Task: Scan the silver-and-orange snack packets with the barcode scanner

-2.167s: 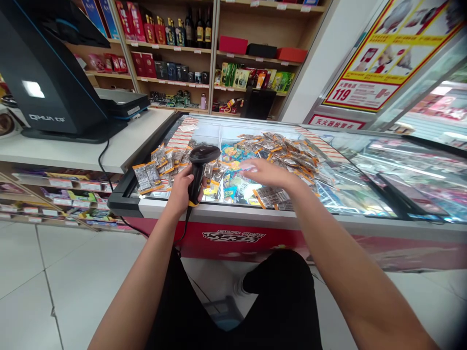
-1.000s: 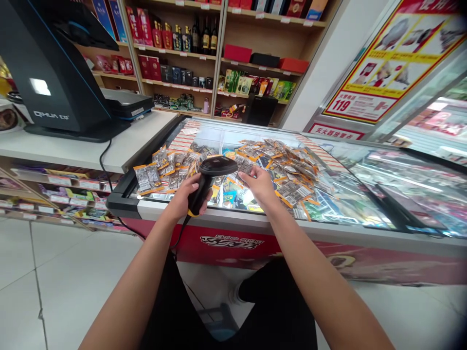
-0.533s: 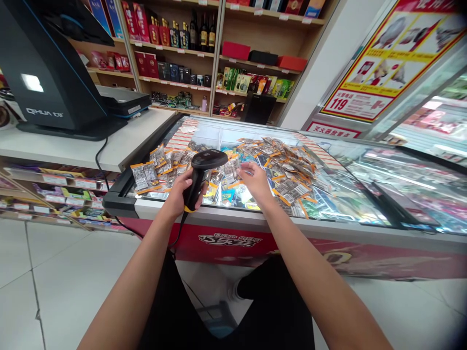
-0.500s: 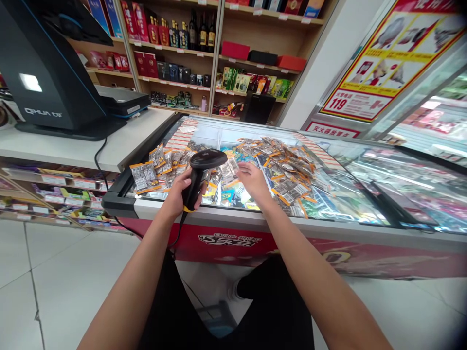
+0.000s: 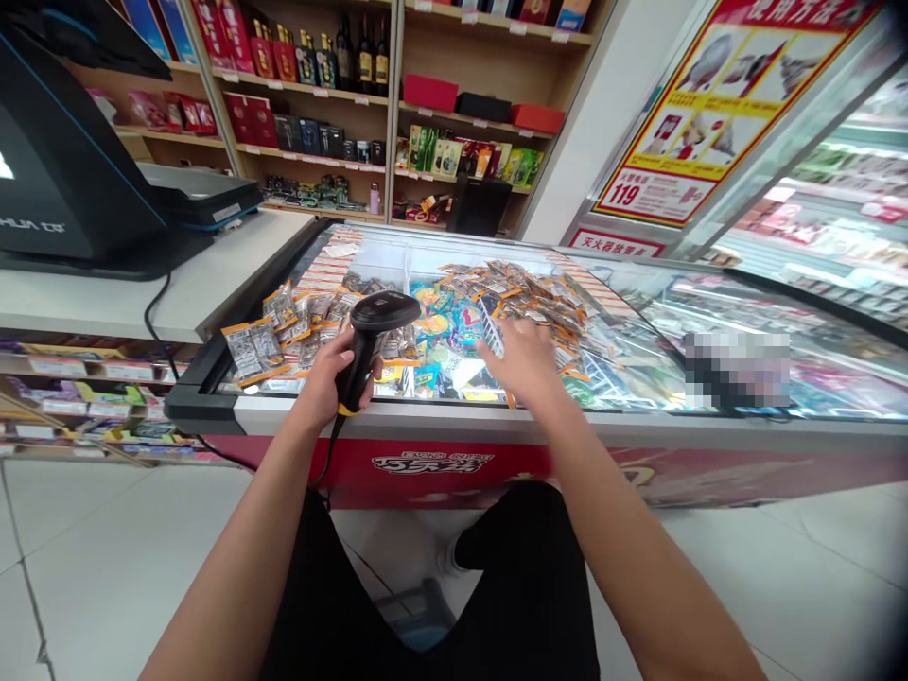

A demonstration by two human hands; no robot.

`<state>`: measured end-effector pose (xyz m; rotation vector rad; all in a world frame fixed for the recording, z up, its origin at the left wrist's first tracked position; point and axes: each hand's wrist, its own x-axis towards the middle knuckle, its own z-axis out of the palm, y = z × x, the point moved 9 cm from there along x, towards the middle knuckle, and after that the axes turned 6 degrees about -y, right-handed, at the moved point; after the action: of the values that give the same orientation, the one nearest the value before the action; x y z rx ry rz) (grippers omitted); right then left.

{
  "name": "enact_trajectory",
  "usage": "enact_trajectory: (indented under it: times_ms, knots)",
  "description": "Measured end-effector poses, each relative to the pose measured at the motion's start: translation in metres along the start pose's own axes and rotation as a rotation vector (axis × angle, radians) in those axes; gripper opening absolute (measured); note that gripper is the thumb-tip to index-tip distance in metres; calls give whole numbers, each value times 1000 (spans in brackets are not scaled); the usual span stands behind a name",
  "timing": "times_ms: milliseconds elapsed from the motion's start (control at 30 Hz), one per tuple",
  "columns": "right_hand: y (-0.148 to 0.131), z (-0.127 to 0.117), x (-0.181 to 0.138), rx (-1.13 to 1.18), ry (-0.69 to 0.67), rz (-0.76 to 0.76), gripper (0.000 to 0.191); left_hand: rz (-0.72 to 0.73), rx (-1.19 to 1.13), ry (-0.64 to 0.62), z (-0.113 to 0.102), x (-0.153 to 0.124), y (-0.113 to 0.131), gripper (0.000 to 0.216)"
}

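Note:
A black handheld barcode scanner [image 5: 383,310] stands upright in my left hand [image 5: 323,380], whose fingers wrap its handle above the freezer's front edge. Small clear snack packets with orange edges lie on the freezer's glass top. One group, the left packets [image 5: 253,350], spreads behind and beside the scanner. The larger right pile [image 5: 507,282] is heaped further over. My right hand [image 5: 526,357] reaches onto the near side of that pile, thumb and fingers apart. I see nothing held in it, though its fingertips partly blend with the packets.
The chest freezer [image 5: 440,416] runs across in front of my knees, with colourful packs under its glass. To the left, a checkout machine [image 5: 78,180] stands on a white counter [image 5: 191,293]. A cable [image 5: 326,452] hangs from the scanner. Shelves [image 5: 305,161] with bottles and boxes rise behind.
My right hand has moved right, away from a packet beside the scanner, to the right pile. My left hand keeps its grip on the scanner. The view has shifted a little to the right.

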<state>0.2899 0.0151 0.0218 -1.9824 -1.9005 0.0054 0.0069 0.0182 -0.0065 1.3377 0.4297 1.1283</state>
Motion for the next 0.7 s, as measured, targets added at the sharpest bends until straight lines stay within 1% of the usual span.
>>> enact_trajectory:
  times_ms: [67,100,133,167,233,333,400,467,533,567,633,700]
  knots:
    - [48,-22,-9,-102,94,165,57,-9,21,-11,0,0,-1,34]
    - [67,-27,-13,-131,113,209,57,-14,31,-14,0,0,-2,33]
    - [82,-28,-15,-144,100,224,55,-19,41,-19,0,0,-3,31]
    - [92,-26,-15,-144,70,215,54,-22,50,-23,0,0,-4,31]
    - [102,-25,-15,-128,67,192,55,-22,68,-34,0,0,-5,30]
    - [93,-36,-15,-36,192,165,59,-28,86,-46,-1,0,-7,32]
    - [79,-39,-12,144,238,108,55,-34,90,-51,-1,-1,-8,33]
    - [63,-35,-5,393,215,51,41,-35,89,-66,1,-1,-8,35]
    - [50,-25,4,621,170,51,29,-36,95,-100,4,-3,-7,36]
    - [44,-19,7,713,153,70,27,-42,99,-125,7,-3,-6,36]
    - [30,-9,14,857,147,98,30,-64,119,-195,14,-5,-5,36]
    - [13,-6,18,935,173,93,34,-95,144,-264,22,-6,-4,35]
